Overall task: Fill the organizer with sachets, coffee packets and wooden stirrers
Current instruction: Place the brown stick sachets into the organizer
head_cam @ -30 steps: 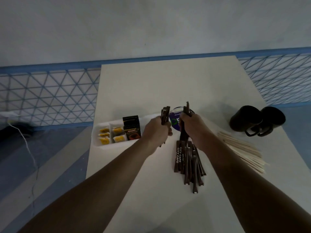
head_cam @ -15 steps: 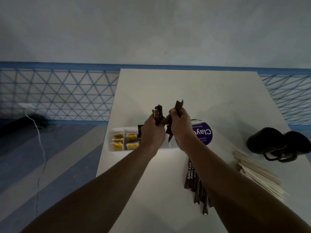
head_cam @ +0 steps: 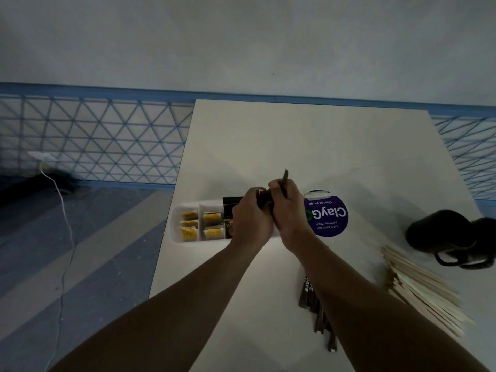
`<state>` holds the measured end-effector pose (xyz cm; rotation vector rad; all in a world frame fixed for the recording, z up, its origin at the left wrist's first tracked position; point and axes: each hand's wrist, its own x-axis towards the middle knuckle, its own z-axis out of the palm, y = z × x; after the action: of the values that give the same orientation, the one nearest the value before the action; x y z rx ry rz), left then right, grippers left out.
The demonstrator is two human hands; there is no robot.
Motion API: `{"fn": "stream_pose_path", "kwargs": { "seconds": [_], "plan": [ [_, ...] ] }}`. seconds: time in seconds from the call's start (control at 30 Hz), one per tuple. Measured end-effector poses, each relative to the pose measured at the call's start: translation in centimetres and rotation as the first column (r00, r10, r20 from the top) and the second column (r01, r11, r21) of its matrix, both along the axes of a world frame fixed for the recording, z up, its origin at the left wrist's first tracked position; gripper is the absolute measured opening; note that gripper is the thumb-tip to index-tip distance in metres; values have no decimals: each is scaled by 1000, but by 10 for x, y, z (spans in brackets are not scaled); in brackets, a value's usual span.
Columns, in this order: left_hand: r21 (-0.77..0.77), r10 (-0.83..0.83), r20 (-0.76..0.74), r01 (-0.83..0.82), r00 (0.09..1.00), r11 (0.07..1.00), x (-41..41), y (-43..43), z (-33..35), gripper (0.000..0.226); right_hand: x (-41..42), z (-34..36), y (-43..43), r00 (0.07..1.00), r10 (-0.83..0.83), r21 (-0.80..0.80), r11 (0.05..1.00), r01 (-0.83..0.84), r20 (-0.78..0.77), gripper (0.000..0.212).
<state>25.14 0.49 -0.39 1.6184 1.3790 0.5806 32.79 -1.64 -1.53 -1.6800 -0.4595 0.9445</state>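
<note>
A white organizer (head_cam: pixel 175 226) lies on the white table (head_cam: pixel 295 146), with yellow sachets (head_cam: pixel 189 226) in its left compartments and black coffee packets (head_cam: pixel 230 210) beside them. My left hand (head_cam: pixel 251 218) and my right hand (head_cam: pixel 288 213) are pressed together over the organizer's right part, hiding it. Each hand grips brown stick sachets; one sachet (head_cam: pixel 285 177) pokes up from my right fist. More brown stick sachets (head_cam: pixel 316 312) lie on the table under my right forearm. A pile of wooden stirrers (head_cam: pixel 424 288) lies at the right.
A purple round label (head_cam: pixel 328 218) lies just right of my hands. Two black mugs (head_cam: pixel 451 237) stand at the right table edge. The table's left edge drops to a blue floor with a white cable (head_cam: pixel 64 224).
Both hands have come down and closed together over the organizer's right part. The sachets in my left hand, sticking up before, are now mostly hidden. The view has shifted left and nearer.
</note>
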Motion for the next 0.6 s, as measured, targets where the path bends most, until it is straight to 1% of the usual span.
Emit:
{"fn": "stream_pose_path", "kwargs": {
  "seconds": [0.07,0.2,0.33,0.43,0.53,0.6],
  "plan": [
    [14,-14,-7,14,1000,1000,-1,2,0,25,1,3,-1,999,19,1,1000,-19,31,17],
    [38,-48,-18,49,999,998,-7,7,4,36,6,6,-2,999,40,20,999,-40,29,21],
    [108,-77,-65,83,995,991,-14,17,11,37,17,9,-6,985,92,10,995,-94,143,26],
    [140,-72,-82,83,994,987,-20,25,16,35,25,12,-12,955,161,-43,987,-155,251,32],
    [170,-67,-134,90,989,981,-25,34,22,33,32,12,-17,914,238,-119,970,-210,328,38],
    [166,-78,-168,106,983,980,-27,40,23,34,35,12,-19,887,269,-172,961,-218,374,39]
  ]
}}
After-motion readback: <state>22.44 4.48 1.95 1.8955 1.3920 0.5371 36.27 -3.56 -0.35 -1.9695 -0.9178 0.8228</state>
